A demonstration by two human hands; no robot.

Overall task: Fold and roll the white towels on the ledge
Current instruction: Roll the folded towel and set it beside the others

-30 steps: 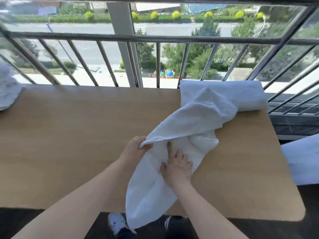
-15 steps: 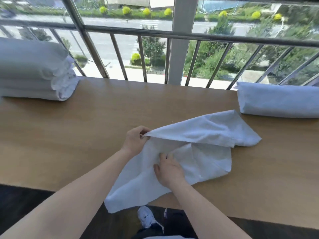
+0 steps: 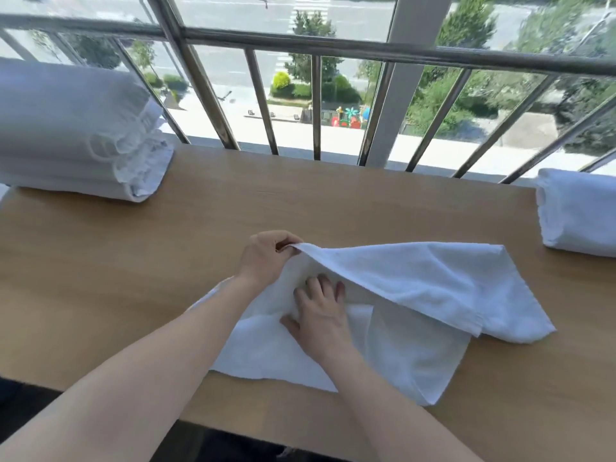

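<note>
A loose white towel (image 3: 416, 288) lies crumpled on the wooden ledge (image 3: 133, 278), in the middle near the front edge. My left hand (image 3: 266, 255) pinches the towel's upper edge and lifts it off the wood. My right hand (image 3: 320, 315) rests flat on the lower layer with fingers spread, partly under the raised flap. A stack of folded white towels (image 3: 73, 135) sits at the far left. One rolled white towel (image 3: 580, 211) lies at the far right edge.
A metal railing (image 3: 316, 51) with slanted bars runs along the ledge's far side, and a white post (image 3: 393, 95) stands behind it. The ledge's front edge runs just below the towel. Bare wood shows between the stack and my hands.
The towel has been drawn leftwards onto the ledge and no longer hangs over the front edge. My view has swung left, bringing the stack into sight. Both hands keep their hold.
</note>
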